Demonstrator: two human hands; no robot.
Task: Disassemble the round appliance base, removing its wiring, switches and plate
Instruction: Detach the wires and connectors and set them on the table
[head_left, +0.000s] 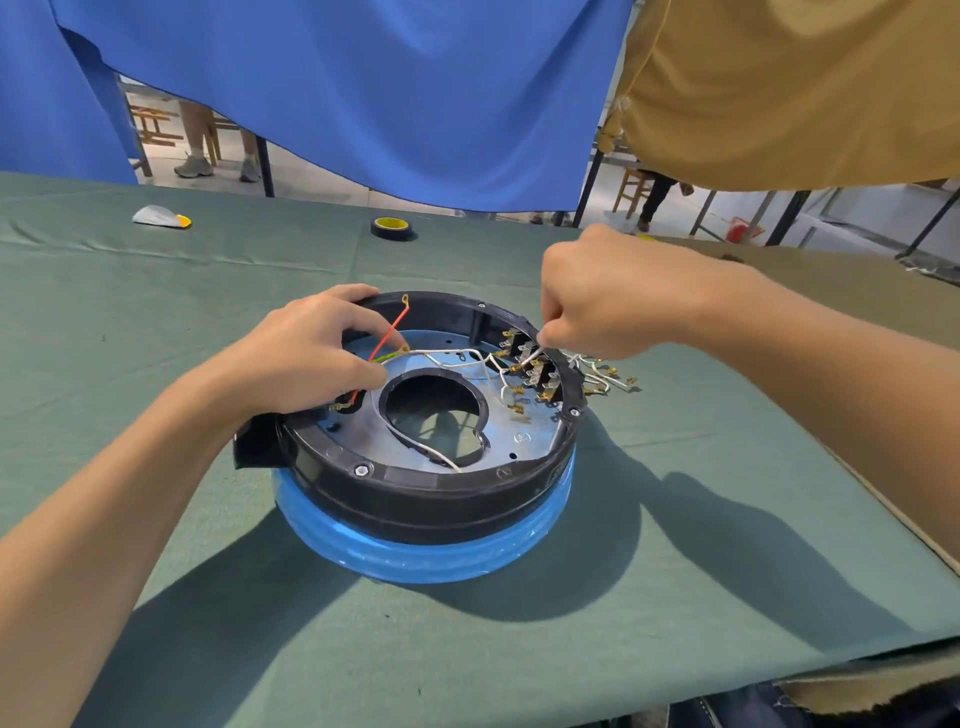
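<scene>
The round appliance base (426, 499) lies on the green table, a black ring over a blue rim. Inside it sits a metal plate (524, 431) with a large round hole. White wires (457, 361) cross the plate toward a row of black switches (540, 371) at the right rim. A red wire (392, 330) rises near the back. My left hand (306, 353) grips the left rim, its fingers curled over the edge. My right hand (597, 299) pinches a white wire at the switches. Several loose white wires with brass terminals (605, 376) lie just outside the base on the right.
A roll of black tape with a yellow core (392, 227) lies at the back of the table. A white and yellow object (161, 216) lies at the back left. Blue and tan cloths hang behind. The table's right edge (883, 519) runs diagonally.
</scene>
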